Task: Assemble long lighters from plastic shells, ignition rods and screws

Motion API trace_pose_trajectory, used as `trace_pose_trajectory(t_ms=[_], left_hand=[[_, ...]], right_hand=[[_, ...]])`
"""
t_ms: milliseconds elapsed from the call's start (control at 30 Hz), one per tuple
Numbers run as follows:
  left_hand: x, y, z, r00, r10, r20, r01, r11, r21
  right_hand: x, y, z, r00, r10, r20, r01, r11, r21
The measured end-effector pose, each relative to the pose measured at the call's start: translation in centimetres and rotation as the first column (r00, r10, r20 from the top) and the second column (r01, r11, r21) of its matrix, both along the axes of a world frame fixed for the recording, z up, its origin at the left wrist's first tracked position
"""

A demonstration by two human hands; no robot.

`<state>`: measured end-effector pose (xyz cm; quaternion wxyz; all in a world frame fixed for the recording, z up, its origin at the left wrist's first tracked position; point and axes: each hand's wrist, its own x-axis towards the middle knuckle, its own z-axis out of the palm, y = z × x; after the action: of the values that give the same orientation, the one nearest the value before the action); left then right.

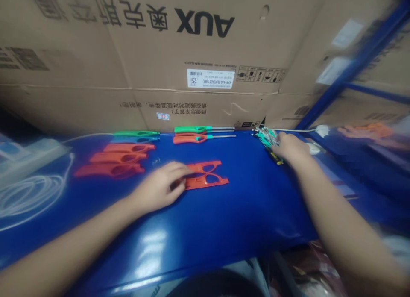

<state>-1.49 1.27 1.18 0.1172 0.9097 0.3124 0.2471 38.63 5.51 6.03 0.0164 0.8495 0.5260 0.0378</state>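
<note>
My left hand (160,186) rests on the blue table (224,220), its fingers closed on the near end of two orange plastic handle shells (206,175) lying side by side. My right hand (290,148) reaches to the far right, fingers curled into a pile of small green and metal parts (266,136). A yellow and black tool (275,157) lies under that hand. What the right fingers hold is hidden.
Several orange shells (118,158) lie at the left, with green and blue ones (136,136) behind. Two assembled lighters, green (198,129) and orange (198,139), lie by the cardboard boxes (192,53). White cable (28,190) coils at far left. A blue rack (352,66) stands right.
</note>
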Motion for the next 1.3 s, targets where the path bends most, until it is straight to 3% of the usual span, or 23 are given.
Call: trace_pose_trajectory(t_ms=[233, 500, 1300], left_hand=[[0.8, -0.6, 0.1, 0.999, -0.03, -0.022, 0.031, 0.998, 0.059], [0.8, -0.6, -0.2, 0.998, -0.052, -0.045, 0.057, 0.99, 0.129], [-0.4, 0.1, 0.8, 0.985, -0.073, -0.154, 0.089, 0.991, 0.097]], right_hand=[[0.8, 0.7, 0.0, 0.997, -0.065, -0.045, 0.064, 0.997, -0.033], [1.3, 0.9, -0.4, 0.996, -0.057, -0.07, 0.056, 0.998, -0.019], [0.9, 1.0, -0.7, 0.986, -0.089, -0.14, 0.109, 0.984, 0.138]])
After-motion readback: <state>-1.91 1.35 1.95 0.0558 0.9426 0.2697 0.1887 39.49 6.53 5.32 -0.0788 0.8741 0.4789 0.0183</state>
